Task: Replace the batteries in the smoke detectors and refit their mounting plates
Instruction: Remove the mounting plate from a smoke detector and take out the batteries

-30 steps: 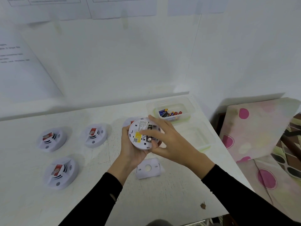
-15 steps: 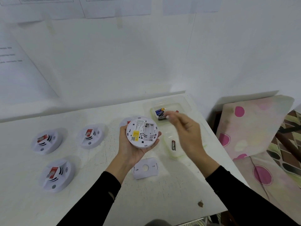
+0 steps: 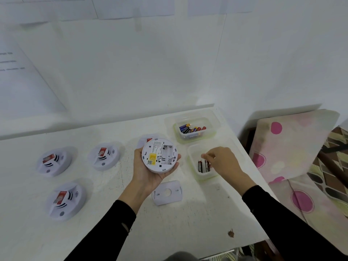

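My left hand holds a white round smoke detector back side up above the table; its battery bay is open and empty. My right hand reaches into the near clear container, fingertips pinching the upper end of a black battery. A second black battery lies beside it. The loose mounting plate lies flat on the table below my left hand. Farther back, a second clear container holds several mixed batteries.
Three more detectors sit face up on the left of the white table; another is partly hidden behind the held one. The table ends at the right, beside a patterned cushion. A wall stands behind.
My right hand left the detector's battery bay, swung out by the far container, and now reaches into the near one. The near container now holds two black batteries.
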`<state>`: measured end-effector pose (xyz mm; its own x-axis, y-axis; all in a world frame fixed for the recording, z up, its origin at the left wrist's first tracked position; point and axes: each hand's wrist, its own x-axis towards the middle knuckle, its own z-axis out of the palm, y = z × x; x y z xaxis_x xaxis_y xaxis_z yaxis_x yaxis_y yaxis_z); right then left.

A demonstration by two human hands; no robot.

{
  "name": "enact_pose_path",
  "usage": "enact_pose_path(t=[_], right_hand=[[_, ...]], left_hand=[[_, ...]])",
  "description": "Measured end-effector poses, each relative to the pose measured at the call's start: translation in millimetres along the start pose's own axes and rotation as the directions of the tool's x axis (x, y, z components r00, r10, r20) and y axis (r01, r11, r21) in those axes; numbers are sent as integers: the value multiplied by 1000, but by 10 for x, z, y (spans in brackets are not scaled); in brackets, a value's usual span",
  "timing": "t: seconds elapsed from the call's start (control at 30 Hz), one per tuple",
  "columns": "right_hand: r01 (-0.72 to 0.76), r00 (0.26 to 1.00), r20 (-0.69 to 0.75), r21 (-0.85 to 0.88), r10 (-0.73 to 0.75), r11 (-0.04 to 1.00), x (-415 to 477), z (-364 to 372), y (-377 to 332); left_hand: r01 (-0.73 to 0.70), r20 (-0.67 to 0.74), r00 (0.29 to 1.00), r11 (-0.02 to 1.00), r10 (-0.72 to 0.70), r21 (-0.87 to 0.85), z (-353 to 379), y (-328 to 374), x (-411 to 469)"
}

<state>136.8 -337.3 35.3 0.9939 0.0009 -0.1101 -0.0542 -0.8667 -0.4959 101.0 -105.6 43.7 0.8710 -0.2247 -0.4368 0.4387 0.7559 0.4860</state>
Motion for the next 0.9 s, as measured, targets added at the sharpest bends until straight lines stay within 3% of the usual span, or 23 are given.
enact_pose_path(t=[0.2,0.27,0.33,0.4,0.43,0.5,0.57,0.73,0.9], right_hand=[[-65,997,39,-108,70,992,45,-30,-35],[-34,999,-17,-110,32,993,40,-27,-55],[130,963,-239,-1,-127,991,-38,7,-148],[456,818,-433,87,-379,886,-198,46,-334],[590,748,-437,95,-499,802,-294,92,-412],[748,651,-322,115,-688,654,-504,273,-502],[791,612,-157,120,-775,600,-632,508,-469],[793,607,-21,94,-795,602,-645,933,-206],[694,701,29,204,-713,690,-605,941,-172]], left_hand=[[13,56,998,1000,-13,7,-12,22,-16],[28,85,996,1000,-27,-11,-28,44,-56],[25,112,993,999,-22,-23,-68,106,-125],[-15,122,992,1000,16,-8,-137,189,-202],[-36,112,993,999,36,-1,-176,229,-236],[-70,75,995,997,69,14,-263,302,-302],[-89,36,996,995,88,41,-338,359,-375],[-151,-103,976,939,191,309,-614,370,-475],[-149,-131,948,767,290,625,-806,259,-548]])
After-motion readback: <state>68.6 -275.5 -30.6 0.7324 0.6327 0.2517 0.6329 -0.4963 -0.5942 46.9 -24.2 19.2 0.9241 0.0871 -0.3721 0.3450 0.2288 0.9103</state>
